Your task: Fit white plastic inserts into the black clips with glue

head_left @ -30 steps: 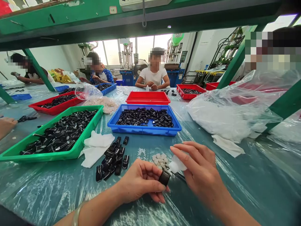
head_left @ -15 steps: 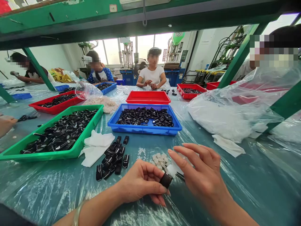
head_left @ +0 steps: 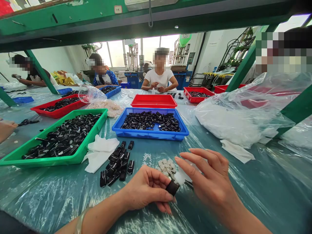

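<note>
My left hand (head_left: 148, 191) is closed, its thumb and fingers pinching a small black plastic piece (head_left: 172, 188) low in the middle of the head view. To its right, my right hand (head_left: 209, 175) is held with fingers stretched out and apart, and I see nothing gripped in it. Behind its fingers is a whitish translucent item (head_left: 179, 175), partly covered, and a thin dark tool (head_left: 189, 184) whose kind I cannot make out. Pale flat chips (head_left: 167, 166) lie in a pile just beyond my left fingers. Several glossy black pieces (head_left: 118, 162) are heaped to the left.
A blue tray (head_left: 149, 134) and a green tray (head_left: 84, 152) hold many black pieces. Beyond them stands a red tray (head_left: 154, 101). White tissue (head_left: 99, 152) lies by the green tray. A large clear bag (head_left: 234, 113) sits right. A green beam (head_left: 122, 19) crosses overhead. Co-workers sit around.
Both my hands keep nearly the same place, and the black piece stays in my left hand. The person across the table has shifted their head and arms slightly.
</note>
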Demonstrator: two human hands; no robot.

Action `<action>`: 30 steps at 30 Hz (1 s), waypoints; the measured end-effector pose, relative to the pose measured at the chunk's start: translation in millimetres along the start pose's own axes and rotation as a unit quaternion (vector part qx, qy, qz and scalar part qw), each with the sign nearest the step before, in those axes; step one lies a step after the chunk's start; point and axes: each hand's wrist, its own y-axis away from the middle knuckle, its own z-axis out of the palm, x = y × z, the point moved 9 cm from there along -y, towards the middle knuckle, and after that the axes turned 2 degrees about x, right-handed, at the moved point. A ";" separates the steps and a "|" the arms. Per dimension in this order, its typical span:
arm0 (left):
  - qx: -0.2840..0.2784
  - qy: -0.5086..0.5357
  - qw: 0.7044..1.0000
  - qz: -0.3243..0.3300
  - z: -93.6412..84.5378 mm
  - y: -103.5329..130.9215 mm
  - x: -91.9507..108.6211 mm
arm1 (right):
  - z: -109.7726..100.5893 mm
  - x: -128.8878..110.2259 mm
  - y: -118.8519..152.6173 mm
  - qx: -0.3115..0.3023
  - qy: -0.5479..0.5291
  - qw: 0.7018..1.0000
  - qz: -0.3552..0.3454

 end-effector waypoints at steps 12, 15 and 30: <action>-0.005 -0.003 1.000 0.002 0.1 1.6 1.2 | -1.9 2.3 -0.1 0.000 -0.037 0.999 -0.015; -0.007 -0.002 1.000 0.002 0.2 1.7 1.1 | -3.2 2.1 -1.2 -0.003 -0.044 0.999 -0.025; -0.016 -0.006 1.000 0.000 0.5 0.7 -1.8 | -1.4 2.8 5.2 -0.012 -0.051 0.998 -0.026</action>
